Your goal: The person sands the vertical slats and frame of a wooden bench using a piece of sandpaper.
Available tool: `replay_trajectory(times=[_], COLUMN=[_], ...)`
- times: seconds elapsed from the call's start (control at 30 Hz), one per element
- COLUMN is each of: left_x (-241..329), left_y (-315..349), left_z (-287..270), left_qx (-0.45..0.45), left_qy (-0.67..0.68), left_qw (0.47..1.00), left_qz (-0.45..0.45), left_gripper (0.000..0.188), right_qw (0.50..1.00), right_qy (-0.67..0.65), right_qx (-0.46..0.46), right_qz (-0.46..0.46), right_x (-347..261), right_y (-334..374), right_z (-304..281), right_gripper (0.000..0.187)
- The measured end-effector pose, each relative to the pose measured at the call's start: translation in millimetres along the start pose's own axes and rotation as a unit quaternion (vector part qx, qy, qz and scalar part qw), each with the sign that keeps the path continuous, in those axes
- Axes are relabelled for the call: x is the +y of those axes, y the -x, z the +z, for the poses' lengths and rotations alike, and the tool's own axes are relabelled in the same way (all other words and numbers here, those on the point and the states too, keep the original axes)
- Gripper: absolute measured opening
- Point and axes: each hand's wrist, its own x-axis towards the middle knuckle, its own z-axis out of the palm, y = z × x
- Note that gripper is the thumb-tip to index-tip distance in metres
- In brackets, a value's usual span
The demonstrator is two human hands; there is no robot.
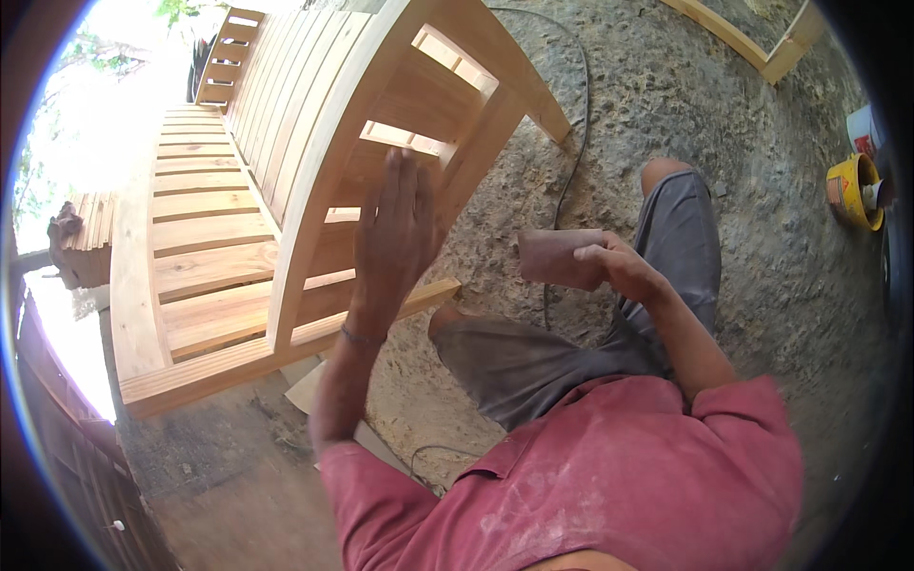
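Note:
A slatted wooden bench (211, 257) of pale, unpainted boards fills the upper left, lying at a slant. Over its slatted end panel (425, 95) is my left hand (393, 221), fingers stretched out and close together, holding nothing. Whether the palm touches the wood I cannot tell. My right hand (626, 269) is above my lap, apart from the bench. Between its thumb and fingers it grips a brownish piece of sandpaper (552, 257); the fingers behind the sheet are hidden.
A dark cable (585, 105) runs across the rough, stony ground (657, 86). At the far right stand a yellow bucket (844, 193) and a white container (862, 129). Another wooden frame piece (728, 36) lies at the upper right. Stacked wood (88, 238) is beyond the bench.

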Motion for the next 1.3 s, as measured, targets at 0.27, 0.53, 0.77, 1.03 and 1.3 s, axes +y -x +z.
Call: replay_trajectory(times=[0.27,0.53,0.77,1.03,1.3], left_x=[-4,11,11,-11,-22], left_y=[-29,-24,-56,-51,56], left_z=[59,63,55,-28,-107], left_qx=[-0.035,-0.041,-0.238,-0.186,-0.289], left_qy=[0.054,-0.043,-0.015,-0.297,0.328], left_qw=[0.992,0.996,0.967,0.934,0.899], left_qz=[0.108,0.061,0.093,0.066,0.001], left_gripper=[0.042,0.028,0.034,0.037,0.036], right_qw=[0.998,0.976,0.972,0.963,0.755], right_qy=[0.005,-0.005,-0.038,0.024,0.503], right_qx=[0.057,0.22,0.23,0.254,0.027], right_qz=[-0.02,0.001,0.013,-0.083,-0.42], right_x=[5,31,24,37,3], right_y=[-22,-23,-27,-33,-62], right_z=[1,-11,-6,-11,108], right_gripper=[0.045,0.04,0.037,0.04,0.056])
